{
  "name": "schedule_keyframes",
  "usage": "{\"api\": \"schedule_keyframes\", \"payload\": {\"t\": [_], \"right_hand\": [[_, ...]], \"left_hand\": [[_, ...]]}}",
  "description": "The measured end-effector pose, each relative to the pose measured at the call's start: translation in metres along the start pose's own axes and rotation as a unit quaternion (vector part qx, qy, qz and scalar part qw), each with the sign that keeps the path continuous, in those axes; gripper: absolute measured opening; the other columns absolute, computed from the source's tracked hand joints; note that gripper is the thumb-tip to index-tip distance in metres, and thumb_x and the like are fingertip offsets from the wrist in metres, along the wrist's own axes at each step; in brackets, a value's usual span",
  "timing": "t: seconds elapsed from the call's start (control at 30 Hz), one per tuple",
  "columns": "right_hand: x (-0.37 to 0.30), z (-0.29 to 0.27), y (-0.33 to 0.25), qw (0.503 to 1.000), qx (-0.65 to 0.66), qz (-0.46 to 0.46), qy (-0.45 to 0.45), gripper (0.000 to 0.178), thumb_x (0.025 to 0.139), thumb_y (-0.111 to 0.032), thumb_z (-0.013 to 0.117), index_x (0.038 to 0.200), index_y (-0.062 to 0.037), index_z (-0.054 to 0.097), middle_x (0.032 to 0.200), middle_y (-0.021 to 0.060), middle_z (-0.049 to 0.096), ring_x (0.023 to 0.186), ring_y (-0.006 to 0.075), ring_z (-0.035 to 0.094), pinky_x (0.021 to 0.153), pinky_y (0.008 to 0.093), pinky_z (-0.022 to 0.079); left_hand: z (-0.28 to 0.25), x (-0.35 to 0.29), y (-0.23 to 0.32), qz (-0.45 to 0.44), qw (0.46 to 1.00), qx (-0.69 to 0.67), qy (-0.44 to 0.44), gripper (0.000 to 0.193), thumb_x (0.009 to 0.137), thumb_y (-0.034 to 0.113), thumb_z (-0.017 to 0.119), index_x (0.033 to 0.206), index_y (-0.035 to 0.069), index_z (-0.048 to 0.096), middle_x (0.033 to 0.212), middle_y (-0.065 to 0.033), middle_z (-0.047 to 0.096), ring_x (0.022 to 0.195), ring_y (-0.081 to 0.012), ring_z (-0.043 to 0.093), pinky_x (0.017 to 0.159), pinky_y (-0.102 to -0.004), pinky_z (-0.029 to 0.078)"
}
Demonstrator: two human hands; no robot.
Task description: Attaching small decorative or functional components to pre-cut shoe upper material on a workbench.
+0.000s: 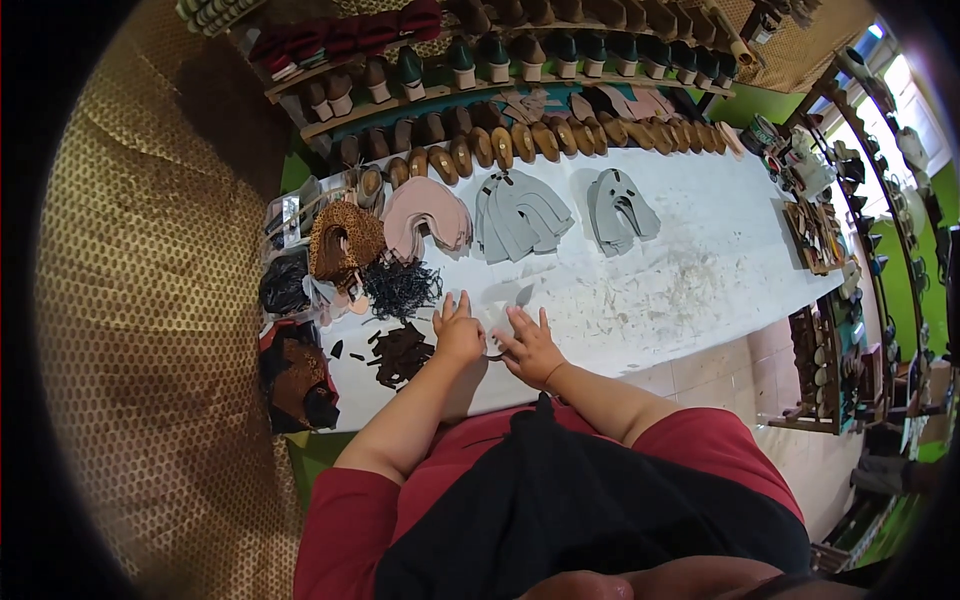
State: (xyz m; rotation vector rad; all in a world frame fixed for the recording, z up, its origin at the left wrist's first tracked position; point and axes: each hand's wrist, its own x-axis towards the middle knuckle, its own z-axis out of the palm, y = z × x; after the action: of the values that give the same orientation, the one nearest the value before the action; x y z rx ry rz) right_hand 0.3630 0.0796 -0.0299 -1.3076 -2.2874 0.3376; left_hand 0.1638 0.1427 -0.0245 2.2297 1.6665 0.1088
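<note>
At the near edge of the white-covered table, my left hand (458,334) has its fingers apart, two of them pointing away from me. To its right, my right hand (530,352) also spreads its fingers. A small pale patch (492,345) shows between the hands, too unclear to name. Just beyond my right fingertips is a small grey pointed shape (524,296). Left of my left hand lie a pile of dark brown strips (402,354) and a tangled heap of black pieces (402,287). Grey curved shoe-upper pieces (520,215) lie fanned out farther back.
Pink cut pieces (425,212) and leopard-print ones (345,240) lie at the left, near a black plastic bag (286,282). More grey pieces (620,208) sit right of centre. Shoe lasts (545,140) line the back edge. A wooden tool tray (812,236) stands far right.
</note>
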Motion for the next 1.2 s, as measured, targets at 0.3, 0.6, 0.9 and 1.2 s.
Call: {"api": "schedule_keyframes", "payload": {"t": [0.3, 0.6, 0.9, 1.2], "right_hand": [[-0.002, 0.008, 0.004, 0.999, -0.038, 0.009, -0.026, 0.059, 0.090, -0.027, 0.063, 0.145, -0.0188, 0.043, 0.158, 0.0173, 0.028, 0.147, 0.0358, 0.026, 0.113, 0.0703, 0.014], [-0.002, 0.007, 0.005, 0.999, -0.019, 0.031, -0.021, 0.067, 0.089, -0.029, 0.063, 0.150, -0.0147, 0.037, 0.159, 0.0168, 0.026, 0.147, 0.0353, 0.025, 0.114, 0.0695, 0.013], [0.002, 0.007, 0.002, 0.999, -0.019, 0.035, -0.036, 0.069, 0.089, -0.028, 0.062, 0.151, -0.0133, 0.035, 0.160, 0.0165, 0.025, 0.148, 0.0350, 0.024, 0.114, 0.0690, 0.012], [0.001, 0.011, 0.005, 0.998, -0.013, 0.052, -0.036, 0.073, 0.089, -0.030, 0.063, 0.152, -0.0115, 0.032, 0.160, 0.0173, 0.024, 0.149, 0.0358, 0.022, 0.115, 0.0679, 0.011]], "left_hand": [[-0.006, 0.011, -0.004, 0.058, 0.998, 0.019, 0.000, 0.005, 0.073, 0.018, 0.071, 0.074, 0.016, 0.075, 0.156, -0.0147, 0.038, 0.147, -0.0403, 0.023, 0.115, -0.0654, 0.013], [-0.018, 0.019, -0.004, 0.051, 0.997, 0.046, -0.029, 0.011, 0.076, 0.017, 0.068, 0.080, 0.012, 0.076, 0.155, -0.0145, 0.039, 0.148, -0.0382, 0.022, 0.116, -0.0637, 0.012], [-0.013, 0.021, -0.019, 0.004, 1.000, 0.004, 0.008, 0.024, 0.083, 0.024, 0.064, 0.100, 0.010, 0.074, 0.156, -0.0175, 0.036, 0.148, -0.0409, 0.021, 0.116, -0.0658, 0.010], [0.007, -0.012, -0.001, 0.123, 0.976, 0.140, 0.112, 0.073, 0.091, 0.037, 0.056, 0.153, 0.005, 0.032, 0.163, -0.0162, 0.020, 0.151, -0.0381, 0.015, 0.114, -0.0688, 0.004]]}}
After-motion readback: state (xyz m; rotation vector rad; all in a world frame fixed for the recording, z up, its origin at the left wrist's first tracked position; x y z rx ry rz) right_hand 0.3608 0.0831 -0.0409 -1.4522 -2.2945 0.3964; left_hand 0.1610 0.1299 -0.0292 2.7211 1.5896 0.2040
